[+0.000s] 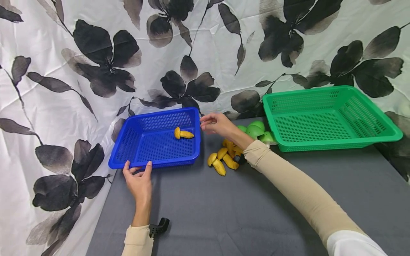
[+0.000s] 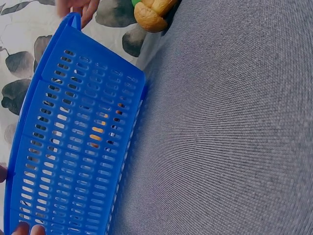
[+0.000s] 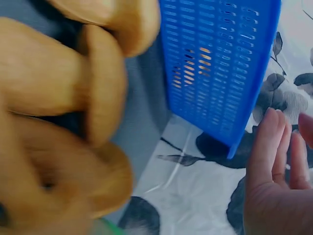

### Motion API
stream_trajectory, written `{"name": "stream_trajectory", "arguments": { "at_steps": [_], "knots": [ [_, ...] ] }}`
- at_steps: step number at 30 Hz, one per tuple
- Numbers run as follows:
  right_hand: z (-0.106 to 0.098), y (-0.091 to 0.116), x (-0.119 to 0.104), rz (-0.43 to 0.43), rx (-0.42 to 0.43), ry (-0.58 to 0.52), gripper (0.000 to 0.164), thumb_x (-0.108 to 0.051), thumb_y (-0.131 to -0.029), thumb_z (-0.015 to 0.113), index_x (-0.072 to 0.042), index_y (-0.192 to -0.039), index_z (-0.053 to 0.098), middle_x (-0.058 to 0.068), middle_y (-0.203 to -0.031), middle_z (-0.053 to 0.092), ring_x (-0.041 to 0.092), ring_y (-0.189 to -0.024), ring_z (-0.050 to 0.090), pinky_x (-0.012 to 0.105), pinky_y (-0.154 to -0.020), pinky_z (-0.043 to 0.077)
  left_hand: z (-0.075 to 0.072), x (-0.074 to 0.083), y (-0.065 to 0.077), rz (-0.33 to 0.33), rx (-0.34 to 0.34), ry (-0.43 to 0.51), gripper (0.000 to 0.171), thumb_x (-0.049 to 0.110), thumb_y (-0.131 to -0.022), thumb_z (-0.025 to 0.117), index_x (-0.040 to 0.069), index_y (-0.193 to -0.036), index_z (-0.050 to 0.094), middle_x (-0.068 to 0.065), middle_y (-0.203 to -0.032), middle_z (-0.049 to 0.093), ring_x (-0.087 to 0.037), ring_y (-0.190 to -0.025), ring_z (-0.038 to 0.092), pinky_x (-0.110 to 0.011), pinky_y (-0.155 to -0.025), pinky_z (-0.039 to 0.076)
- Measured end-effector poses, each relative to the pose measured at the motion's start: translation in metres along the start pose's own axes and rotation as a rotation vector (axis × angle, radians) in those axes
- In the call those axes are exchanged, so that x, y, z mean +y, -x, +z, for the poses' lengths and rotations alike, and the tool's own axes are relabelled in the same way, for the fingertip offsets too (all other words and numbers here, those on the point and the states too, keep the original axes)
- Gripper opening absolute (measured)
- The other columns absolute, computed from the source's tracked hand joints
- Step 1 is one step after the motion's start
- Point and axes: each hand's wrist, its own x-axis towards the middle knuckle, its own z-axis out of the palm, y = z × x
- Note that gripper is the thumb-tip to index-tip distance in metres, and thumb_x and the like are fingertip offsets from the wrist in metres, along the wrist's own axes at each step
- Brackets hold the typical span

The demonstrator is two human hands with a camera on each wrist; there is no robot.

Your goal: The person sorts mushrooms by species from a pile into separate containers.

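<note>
A yellow mushroom (image 1: 184, 133) lies in the right part of the blue basket (image 1: 164, 163). My left hand (image 1: 139, 183) grips the basket's front rim near its left corner; in the left wrist view, fingertips (image 2: 29, 229) press the outer wall. My right hand (image 1: 217, 125) is beside the basket's right rim, its fingers loosely extended and nothing held. Whether they touch the rim I cannot tell. Below the right forearm several yellow mushrooms (image 1: 219, 167) lie in a pile, partly hidden by the arm. They loom large and blurred in the right wrist view.
Green round-capped pieces (image 1: 255, 131) lie behind the yellow pile, partly covered by the right arm. To the right sits a green basket (image 1: 323, 145) with nothing in it. A grey cloth (image 1: 230, 213) covers the table, and a floral curtain (image 1: 224, 46) hangs behind.
</note>
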Motion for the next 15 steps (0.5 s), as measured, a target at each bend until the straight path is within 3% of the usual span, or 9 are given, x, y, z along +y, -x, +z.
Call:
{"name": "stream_trajectory", "arguments": {
  "at_steps": [7, 15],
  "knots": [
    [-0.009, 0.023, 0.021, 0.017, -0.08, -0.018, 0.044, 0.001, -0.093, 0.069, -0.006, -0.136, 0.06, 0.019, -0.132, 0.063, 0.033, -0.112, 0.068, 0.043, -0.097, 0.055, -0.001, -0.001, 0.001, 0.006, 0.002, -0.003, 0.084, 0.038, -0.088, 0.08, 0.019, -0.155, 0.034, -0.004, -0.115, 0.057, -0.023, -0.082, 0.059, -0.02, -0.064, 0.044],
    [-0.007, 0.042, 0.043, 0.038, -0.132, 0.054, 0.054, -0.017, -0.087, 0.082, -0.009, -0.137, 0.061, 0.022, -0.135, 0.061, 0.025, -0.106, 0.069, 0.05, -0.098, 0.053, -0.001, 0.001, 0.001, -0.006, -0.002, -0.008, 0.085, 0.04, -0.087, 0.08, 0.019, -0.156, 0.034, -0.004, -0.116, 0.056, -0.022, -0.082, 0.06, -0.02, -0.064, 0.044]
  ]
}}
